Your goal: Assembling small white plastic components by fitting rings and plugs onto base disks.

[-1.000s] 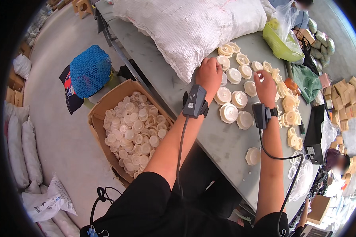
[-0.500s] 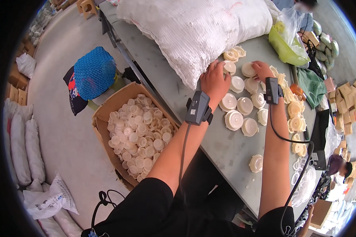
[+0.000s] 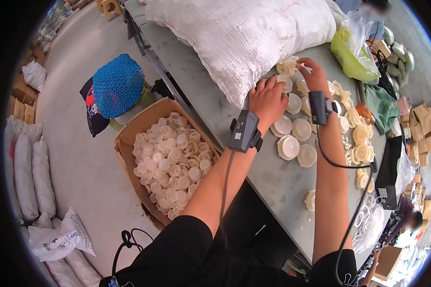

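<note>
My left hand (image 3: 268, 102) lies palm down on the grey table, its fingers stretched out. Its fingertips touch a round, pale plastic cap (image 3: 285, 84) beside a big white woven sack (image 3: 244, 43). Further right, my right hand (image 3: 314, 75) has its thumb and index finger pinched on a thin pale plastic piece (image 3: 301, 66), just by a small cluster of cream plastic parts (image 3: 287, 67). Nearer to me, several round caps (image 3: 289, 147) lie in loose rows; my right wrist and forearm hide some. A row of cream plastic parts (image 3: 362, 153) runs along the right side.
An open cardboard box (image 3: 124, 158) full of round caps stands left of the table (image 3: 268, 186). A green basket (image 3: 352, 60) sits at the far right, and white plastic rings (image 3: 370, 222) lie near the right edge. A blue-covered stool (image 3: 117, 86) is beyond the box.
My right hand has moved from a round cap, away from me and slightly left, to the cream cluster, and pinches a thin pale piece. My left hand stays by the same cap.
</note>
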`<state>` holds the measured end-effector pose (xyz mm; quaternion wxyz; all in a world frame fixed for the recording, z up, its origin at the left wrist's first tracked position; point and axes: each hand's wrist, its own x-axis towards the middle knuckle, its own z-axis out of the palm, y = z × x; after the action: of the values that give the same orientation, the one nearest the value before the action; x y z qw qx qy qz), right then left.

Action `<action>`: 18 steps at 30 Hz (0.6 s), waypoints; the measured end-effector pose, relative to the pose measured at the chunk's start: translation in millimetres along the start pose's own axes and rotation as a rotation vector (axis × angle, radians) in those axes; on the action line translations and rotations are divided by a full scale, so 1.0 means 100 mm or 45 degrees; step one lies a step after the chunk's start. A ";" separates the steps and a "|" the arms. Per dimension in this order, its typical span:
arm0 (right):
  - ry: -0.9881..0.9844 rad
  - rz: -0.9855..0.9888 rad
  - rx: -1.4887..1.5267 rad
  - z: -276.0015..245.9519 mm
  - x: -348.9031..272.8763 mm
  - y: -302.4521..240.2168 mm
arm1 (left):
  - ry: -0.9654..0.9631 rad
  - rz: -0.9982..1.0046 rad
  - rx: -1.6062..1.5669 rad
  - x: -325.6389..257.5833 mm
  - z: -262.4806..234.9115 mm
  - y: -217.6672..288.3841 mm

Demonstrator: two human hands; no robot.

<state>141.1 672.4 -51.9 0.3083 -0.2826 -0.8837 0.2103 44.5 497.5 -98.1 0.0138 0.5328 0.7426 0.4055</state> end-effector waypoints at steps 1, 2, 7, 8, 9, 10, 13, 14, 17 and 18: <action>0.015 0.080 0.079 -0.03 -0.03 0.03 | -0.012 -0.013 -0.008 0.00 -0.01 -0.01; 0.012 0.086 0.078 -0.08 -0.06 0.12 | -0.030 -0.023 -0.021 0.00 -0.02 0.02; 0.069 1.045 0.934 -0.37 -0.22 0.33 | -0.075 -0.049 -0.049 0.01 -0.11 0.02; 0.069 1.041 0.932 -0.40 -0.22 0.40 | -0.073 -0.054 -0.060 0.01 -0.12 0.04; 0.013 1.184 0.817 -0.42 -0.25 0.53 | -0.074 -0.048 -0.072 0.03 -0.10 0.08; -0.041 1.324 0.698 -0.46 -0.27 0.67 | -0.085 -0.042 -0.089 0.04 -0.08 0.11; -0.149 1.257 0.269 -0.43 -0.17 0.60 | -0.090 -0.057 -0.083 0.02 -0.11 0.05; -0.198 1.195 -0.171 -0.42 -0.14 0.52 | -0.092 -0.059 -0.094 0.01 -0.09 0.05; 0.071 0.695 -0.174 -0.15 -0.06 0.23 | -0.088 -0.083 -0.075 -0.01 -0.07 0.01; 0.215 0.441 -0.185 -0.12 -0.04 0.19 | -0.086 -0.077 -0.076 -0.01 -0.08 0.04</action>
<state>158.7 686.1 -55.5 0.3192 -0.4684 -0.8058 0.1713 44.0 492.7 -90.7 0.0671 0.5228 0.7451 0.4087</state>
